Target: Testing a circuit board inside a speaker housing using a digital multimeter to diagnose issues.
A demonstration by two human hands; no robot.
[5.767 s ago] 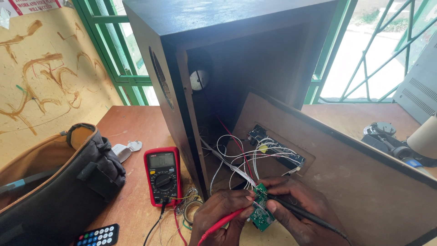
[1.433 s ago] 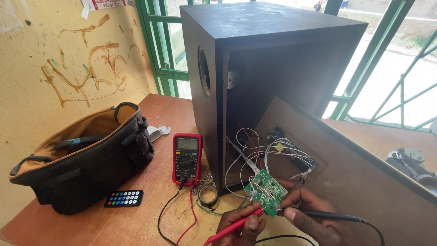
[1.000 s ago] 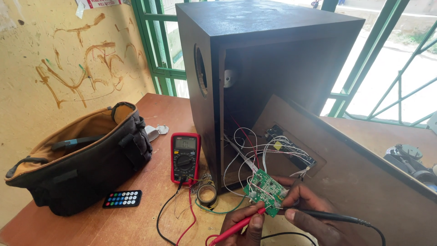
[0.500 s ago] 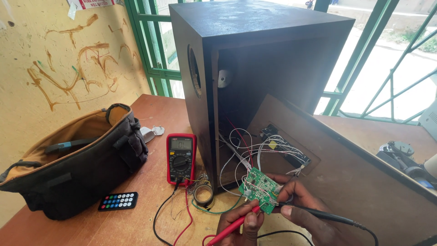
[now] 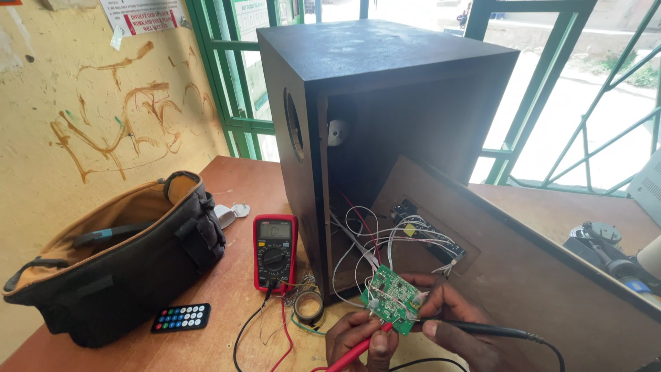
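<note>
A wooden table point(image 5: 234, 186) bears a speaker cabinet point(image 5: 372, 138), multimeter point(image 5: 275, 251), bag point(image 5: 117, 262) and remote point(image 5: 180, 317).

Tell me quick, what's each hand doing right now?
Left hand: closed on the red probe.
Right hand: closed on the black probe, steadying the green circuit board.

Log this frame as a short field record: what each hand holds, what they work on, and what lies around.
left hand: holds red probe, tip at the board
right hand: holds black probe and steadies the board
work piece: green circuit board, wired into open speaker cabinet
meter: red multimeter flat on wooden table
left of meter: dark tool bag, open; small remote in front of it
</note>
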